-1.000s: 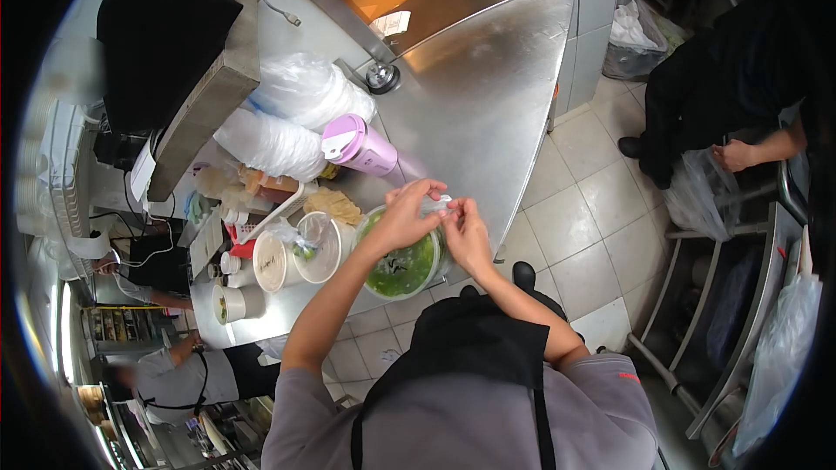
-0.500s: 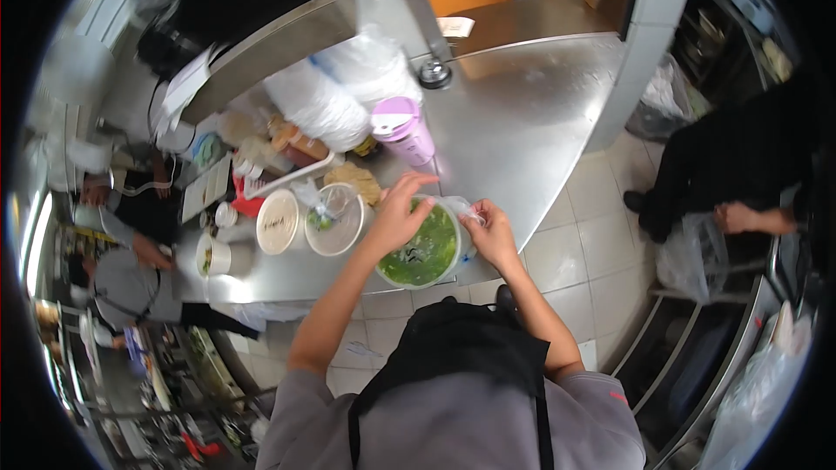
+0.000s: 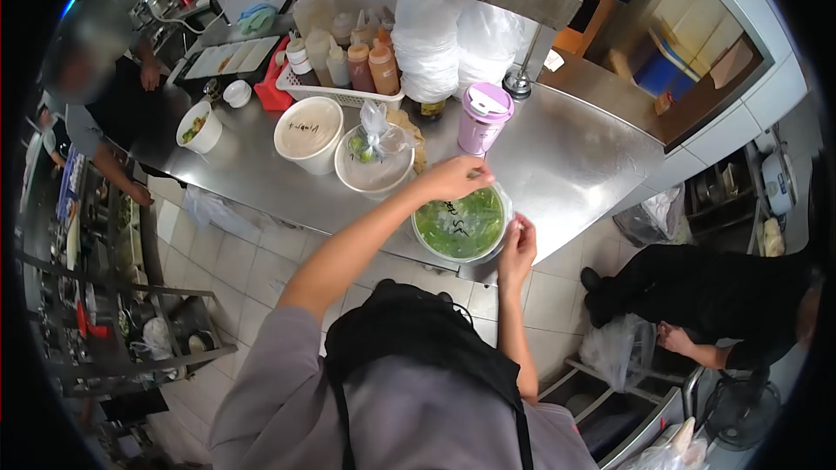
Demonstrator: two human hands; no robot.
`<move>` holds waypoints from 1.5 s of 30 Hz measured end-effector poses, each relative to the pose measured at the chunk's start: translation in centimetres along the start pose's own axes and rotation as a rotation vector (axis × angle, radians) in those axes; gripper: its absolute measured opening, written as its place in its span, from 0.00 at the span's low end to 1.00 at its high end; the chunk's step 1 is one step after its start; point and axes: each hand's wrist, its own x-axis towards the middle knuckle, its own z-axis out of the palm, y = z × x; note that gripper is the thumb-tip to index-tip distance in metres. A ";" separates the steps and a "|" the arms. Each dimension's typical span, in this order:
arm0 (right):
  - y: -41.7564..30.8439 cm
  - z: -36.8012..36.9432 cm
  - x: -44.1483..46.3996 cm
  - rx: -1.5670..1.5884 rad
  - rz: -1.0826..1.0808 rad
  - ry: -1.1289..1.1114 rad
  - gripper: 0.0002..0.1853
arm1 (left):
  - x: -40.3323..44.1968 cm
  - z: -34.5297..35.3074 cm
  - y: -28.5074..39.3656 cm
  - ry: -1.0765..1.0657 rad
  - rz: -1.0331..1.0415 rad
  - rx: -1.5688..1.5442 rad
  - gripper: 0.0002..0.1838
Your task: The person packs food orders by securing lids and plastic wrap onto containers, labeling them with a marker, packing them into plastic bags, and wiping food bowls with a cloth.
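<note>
Left hand, right hand parted; both half-curled, grips unclear; tub alongside: green contents

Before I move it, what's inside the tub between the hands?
Inside the tub, green food shows through a clear cover marked in black; whatever lies deeper is hidden.

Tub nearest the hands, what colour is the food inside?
The food is green, best seen in the head view.

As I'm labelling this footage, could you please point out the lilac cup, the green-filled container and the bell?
Lilac cup (image 3: 482,131), head view: its body.
Green-filled container (image 3: 461,224), head view: its see-through, marked top.
Bell (image 3: 517,83), head view: its metal dome.
</note>
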 end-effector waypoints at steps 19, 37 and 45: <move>2.0 0.5 -5.8 0.216 0.157 -0.253 0.34 | -11.8 5.4 -7.3 0.491 -0.349 -0.592 0.18; 1.7 -1.2 -4.2 0.266 0.612 -0.460 0.10 | -12.4 3.0 -6.6 0.288 -0.489 -0.461 0.11; -0.8 -1.3 -3.2 0.373 0.686 -0.379 0.17 | -13.0 0.9 -5.7 0.325 -0.519 -1.078 0.04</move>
